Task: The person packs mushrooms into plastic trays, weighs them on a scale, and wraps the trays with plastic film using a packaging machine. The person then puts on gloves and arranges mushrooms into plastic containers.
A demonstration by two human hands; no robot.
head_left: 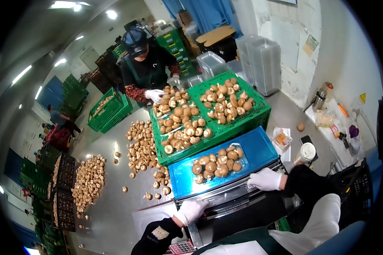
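My left hand (193, 211), in a white glove, is at the left front of a wrapping machine, its fingers pinched at the near edge. At the right front is my white-gloved right hand (266, 179), its fingers also closed. Between them runs a strip of glossy clear plastic film (225, 196), which both hands appear to grip; the fingertips are small in view. Just beyond, a clear tray of brown mushrooms (219, 162) rests on the machine's blue top (259, 146).
Green crates (174, 158) behind the blue top bear several mushroom trays. A co-worker's gloved hand (155, 95) touches mushrooms there. Loose mushrooms (141, 146) lie on the steel table (110, 204). A white cup (305, 153) stands at right, a pink calculator (182, 247) near my left sleeve.
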